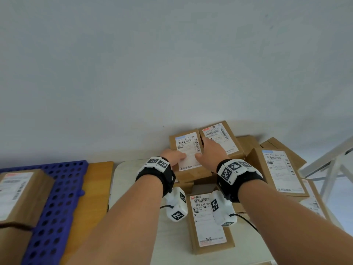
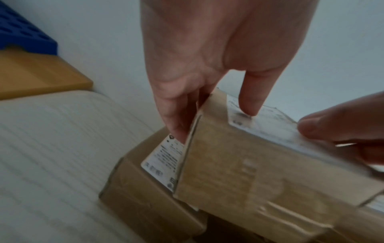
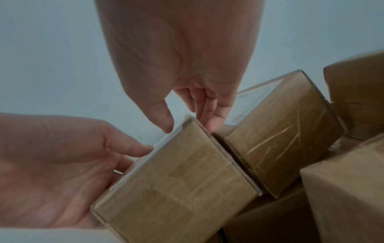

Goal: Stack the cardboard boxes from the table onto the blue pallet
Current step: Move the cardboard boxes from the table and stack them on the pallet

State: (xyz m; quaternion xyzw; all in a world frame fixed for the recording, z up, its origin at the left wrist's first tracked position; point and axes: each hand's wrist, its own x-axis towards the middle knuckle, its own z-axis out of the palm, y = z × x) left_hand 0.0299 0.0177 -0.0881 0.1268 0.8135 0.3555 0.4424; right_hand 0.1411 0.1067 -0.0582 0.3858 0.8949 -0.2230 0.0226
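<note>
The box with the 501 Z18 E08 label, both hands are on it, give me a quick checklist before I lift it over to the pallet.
1. Left hand on the 501 Z18 E08 box, fingers down its left side: ok.
2. Right hand fingers in the gap beside the neighbouring box: ok.
3. Nothing stacked on top: ok.
4. Free space on the blue pallet: ok.
5. Weight: cannot tell.
</note>
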